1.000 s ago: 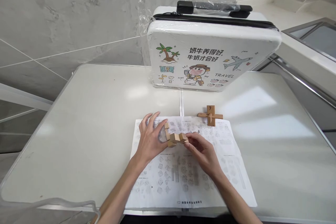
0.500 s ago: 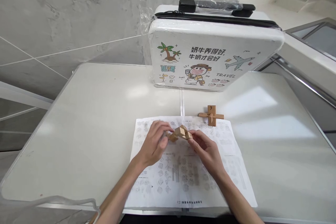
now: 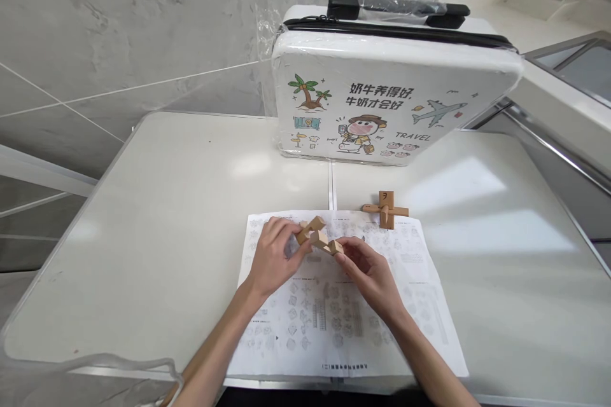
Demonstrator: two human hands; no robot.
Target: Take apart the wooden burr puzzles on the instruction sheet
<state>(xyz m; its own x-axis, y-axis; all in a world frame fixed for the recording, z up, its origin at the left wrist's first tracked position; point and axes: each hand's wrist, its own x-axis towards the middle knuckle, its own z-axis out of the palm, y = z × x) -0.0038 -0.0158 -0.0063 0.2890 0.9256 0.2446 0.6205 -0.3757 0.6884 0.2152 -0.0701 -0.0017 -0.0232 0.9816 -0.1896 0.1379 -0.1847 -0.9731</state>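
Above the printed sheet (image 3: 334, 305), my two hands hold light-wood notched puzzle pieces close together. My left hand (image 3: 274, 254) pinches one notched wooden piece (image 3: 314, 224) between thumb and fingers. A second notched wooden piece (image 3: 319, 240) is gripped by its right end in the fingertips of my right hand (image 3: 365, 267). The two pieces overlap in view; whether they touch or interlock I cannot tell. Beyond my right hand, a cross-shaped wooden puzzle assembly (image 3: 386, 210) with a dark mark on it rests at the sheet's far edge.
A white cartoon-printed suitcase (image 3: 396, 102) in clear plastic wrap stands at the back of the white folding table (image 3: 143, 235). A seam (image 3: 331, 184) runs across the table. At the near left edge is a pale looped strap or tube (image 3: 133, 359).
My left hand has tilted and shifted slightly left with its piece, which now stands up more distinctly from the other. My right hand has moved slightly left. The cross-shaped assembly stays put.
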